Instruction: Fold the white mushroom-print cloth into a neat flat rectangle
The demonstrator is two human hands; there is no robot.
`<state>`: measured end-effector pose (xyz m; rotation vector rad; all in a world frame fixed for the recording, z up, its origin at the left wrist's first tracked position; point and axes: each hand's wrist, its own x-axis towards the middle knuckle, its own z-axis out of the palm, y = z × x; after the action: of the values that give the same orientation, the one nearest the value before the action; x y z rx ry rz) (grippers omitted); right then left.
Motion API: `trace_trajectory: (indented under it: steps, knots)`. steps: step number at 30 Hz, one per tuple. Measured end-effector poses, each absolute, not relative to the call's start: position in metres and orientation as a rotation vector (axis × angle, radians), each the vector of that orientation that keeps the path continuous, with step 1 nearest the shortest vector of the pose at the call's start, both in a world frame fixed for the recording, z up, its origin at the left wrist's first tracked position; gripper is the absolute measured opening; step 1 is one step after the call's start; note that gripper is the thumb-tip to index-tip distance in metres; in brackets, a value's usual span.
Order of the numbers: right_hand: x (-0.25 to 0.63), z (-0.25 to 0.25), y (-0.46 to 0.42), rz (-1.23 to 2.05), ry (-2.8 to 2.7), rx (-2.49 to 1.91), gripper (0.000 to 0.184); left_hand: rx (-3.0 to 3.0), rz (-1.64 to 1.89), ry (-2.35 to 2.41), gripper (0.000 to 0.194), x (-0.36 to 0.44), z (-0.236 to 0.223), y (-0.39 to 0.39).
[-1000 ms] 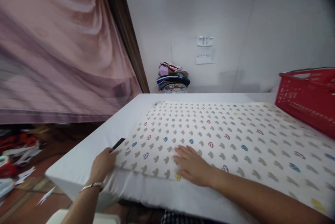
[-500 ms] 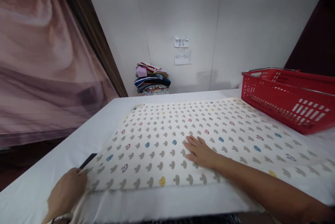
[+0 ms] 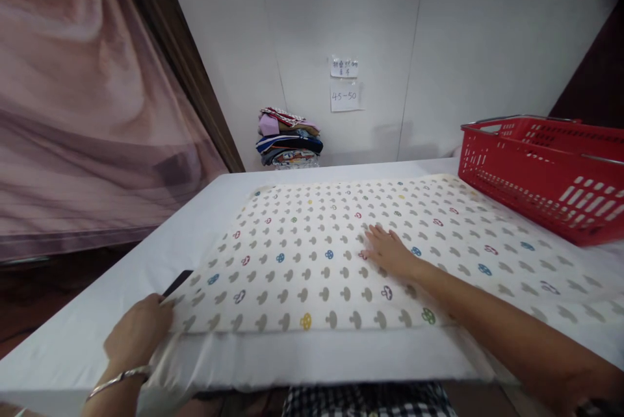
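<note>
A cream cloth printed with grey and coloured mushrooms (image 3: pixel 312 235) lies spread over the white table. At its near left corner, my left hand (image 3: pixel 141 329) is closed on the cloth's edge, with the fingertips partly hidden. Just beyond that hand, a flat black object (image 3: pixel 176 282) shows from beside the cloth; I cannot make out its kind. My right hand (image 3: pixel 392 251) rests on the cloth right of its middle, palm down with fingers spread.
A red plastic basket (image 3: pixel 541 176) stands at the right end of the table (image 3: pixel 190 215). Beyond the far edge is a stack of folded fabrics (image 3: pixel 290 138) by the wall. Paper signs (image 3: pixel 345 97) hang there. A pink curtain (image 3: pixel 88 118) hangs at left.
My right hand has slid over the cloth, away from me and slightly right. My left hand keeps its hold on the corner. The camera view has shifted slightly.
</note>
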<state>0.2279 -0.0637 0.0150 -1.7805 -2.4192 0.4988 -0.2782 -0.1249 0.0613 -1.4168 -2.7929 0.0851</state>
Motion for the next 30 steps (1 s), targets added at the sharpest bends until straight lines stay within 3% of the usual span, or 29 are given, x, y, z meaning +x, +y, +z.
trace_trajectory:
  steps: [3, 13, 22, 30]
  knots:
    - [0.230, 0.016, -0.046, 0.434, -2.405, -1.868, 0.079, -1.436, 0.192, -2.699, 0.032, -0.264, 0.063, -0.116]
    - [0.225, -0.006, -0.034, 0.373, -2.434, -1.875, 0.078, -2.312, -0.280, -1.974, 0.054, -0.132, 0.032, -0.007]
    - [0.214, 0.002, 0.012, 0.377, -2.427, -1.825, 0.078, -2.087, -0.137, -2.379, 0.074, -0.156, 0.002, 0.063]
    - [0.219, -0.010, 0.020, 0.442, -2.434, -1.807, 0.078, -2.134, -0.041, -2.364, 0.062, -0.169, 0.002, 0.065]
